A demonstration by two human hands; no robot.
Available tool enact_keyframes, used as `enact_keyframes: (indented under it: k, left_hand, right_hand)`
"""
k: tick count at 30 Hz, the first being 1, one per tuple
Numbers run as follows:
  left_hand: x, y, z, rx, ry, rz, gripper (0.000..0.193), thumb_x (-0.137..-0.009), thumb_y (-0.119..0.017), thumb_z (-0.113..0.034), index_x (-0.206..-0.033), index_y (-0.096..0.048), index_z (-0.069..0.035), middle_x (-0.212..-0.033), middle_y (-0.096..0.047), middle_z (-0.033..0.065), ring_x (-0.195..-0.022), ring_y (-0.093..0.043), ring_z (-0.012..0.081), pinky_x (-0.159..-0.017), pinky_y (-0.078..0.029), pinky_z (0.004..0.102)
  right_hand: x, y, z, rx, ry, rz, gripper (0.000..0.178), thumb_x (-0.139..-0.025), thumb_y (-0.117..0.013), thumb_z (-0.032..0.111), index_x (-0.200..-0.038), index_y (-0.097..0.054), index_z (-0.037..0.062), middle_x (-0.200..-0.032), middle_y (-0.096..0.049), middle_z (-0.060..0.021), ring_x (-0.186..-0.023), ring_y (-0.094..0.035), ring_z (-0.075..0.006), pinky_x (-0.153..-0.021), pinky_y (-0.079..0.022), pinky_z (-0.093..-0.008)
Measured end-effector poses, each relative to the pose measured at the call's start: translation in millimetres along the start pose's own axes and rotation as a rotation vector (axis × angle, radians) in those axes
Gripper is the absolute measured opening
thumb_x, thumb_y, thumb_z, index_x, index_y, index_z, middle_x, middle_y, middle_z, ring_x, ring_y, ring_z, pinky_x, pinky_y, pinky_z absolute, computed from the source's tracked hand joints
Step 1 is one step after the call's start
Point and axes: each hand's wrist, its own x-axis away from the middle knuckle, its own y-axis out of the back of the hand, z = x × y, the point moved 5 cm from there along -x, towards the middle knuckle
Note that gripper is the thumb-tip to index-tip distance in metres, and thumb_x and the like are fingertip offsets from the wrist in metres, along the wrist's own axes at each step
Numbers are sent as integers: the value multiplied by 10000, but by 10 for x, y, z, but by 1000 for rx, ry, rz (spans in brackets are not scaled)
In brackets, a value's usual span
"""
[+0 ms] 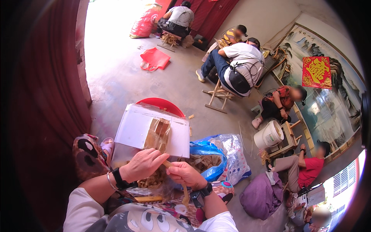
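Observation:
A tan, straw-like strip point(185, 196) passes between my two hands over my lap, its lower end hanging below the right one. My left hand point(143, 165) is closed, its fingers pressed together at the strip's upper end. Beside it, my right hand point(188, 174) pinches the same strip between thumb and fingers. Just beyond my hands, a white board point(133, 125) rests across a red basin point(164, 105). On the board lies a brown, clear-wrapped block point(158, 133). Loose tan pieces point(152, 180) sit beneath my hands, partly hidden by them.
A blue plastic bag point(221, 162) of tan scraps stands at my right, near a purple cloth bundle point(262, 196). Farther right is a white bucket point(269, 134). Several people sit working on low stools. A red bag point(155, 59) lies on the floor ahead.

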Motion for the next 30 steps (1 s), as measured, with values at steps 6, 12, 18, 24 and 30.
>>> enact_keyframes:
  k: [6, 12, 18, 24, 30]
  left_hand:
    - [10, -37, 123, 11, 48, 99, 233, -772, -614, -75, -995, -555, -39, -804, -626, 101, -733, -640, 234, -607, -502, 338]
    - [52, -147, 229, 101, 194, 170, 155, -832, -571, -116, -964, -557, -36, -800, -634, 136, -767, -637, 301, -651, -504, 385]
    - [148, -401, 272, 389, 442, 351, 197, -874, -480, -170, -954, -578, -18, -822, -653, 166, -756, -632, 350, -645, -505, 420]
    - [218, -540, 190, 1098, 818, 502, 282, -924, -400, -205, -890, -599, -10, -720, -652, 82, -671, -648, 185, -579, -506, 288]
    - [326, -672, 224, 1275, 957, 603, 330, -927, -405, -231, -785, -595, -1, -674, -621, 64, -540, -571, 131, -495, -447, 245]
  right_hand:
    - [112, 100, 177, 393, -18, -117, 159, -936, -571, 194, -975, -591, 41, -648, -429, 80, -491, -322, -11, -447, -238, -164]
    - [74, 236, 109, -52, 147, -33, 197, -939, -563, 207, -1004, -594, 24, -685, -526, 34, -473, -393, -26, -429, -323, -156]
    - [-108, 84, 172, -166, 340, -73, 326, -855, -423, -41, -1151, -559, -16, -992, -631, -81, -680, -532, -74, -619, -442, -178]
    - [-93, -133, 152, 875, 587, -343, 378, -880, -390, -30, -1232, -526, -10, -1106, -624, -113, -820, -597, -129, -739, -496, -243]
    - [-96, -265, 113, 1643, 863, -399, 321, -835, -536, 45, -1155, -526, 18, -1004, -626, -149, -907, -634, -284, -718, -545, -331]
